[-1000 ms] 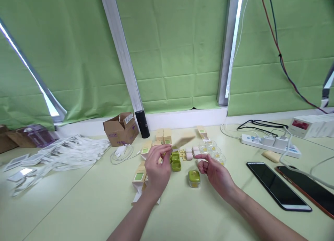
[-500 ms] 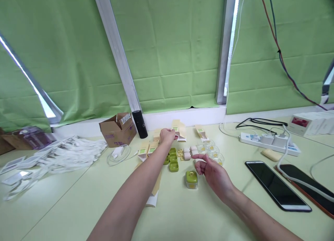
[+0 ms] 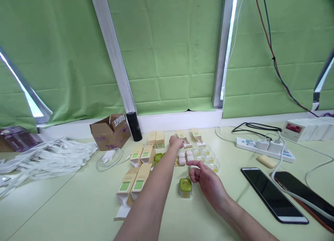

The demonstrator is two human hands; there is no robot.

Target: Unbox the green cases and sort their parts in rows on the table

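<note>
My left hand (image 3: 176,142) reaches to the back of the table, its fingers closed at the left side of a small tan cardboard box (image 3: 183,138) with a green label; the fingertips are partly hidden. A similar box (image 3: 197,136) is close by on the right. My right hand (image 3: 207,182) hovers with its index finger stretched out and the others curled loosely, holding nothing. Near it sits a small clear container with a green lid (image 3: 185,186). Beyond are pale pink blocks (image 3: 182,161), clear containers (image 3: 210,157) and green lids (image 3: 158,157), the last partly behind my left forearm.
More tan boxes (image 3: 138,180) lie at the left. Farther back are an open carton (image 3: 111,131), a black bottle (image 3: 134,126) and a charger (image 3: 109,156). White straps (image 3: 60,155) cover the far left. A phone (image 3: 273,194) and a power strip (image 3: 264,149) are at right.
My left hand has moved the tan box to the right, nearer the other box. The right hand keeps nearly the same pose. The view has shifted slightly.
</note>
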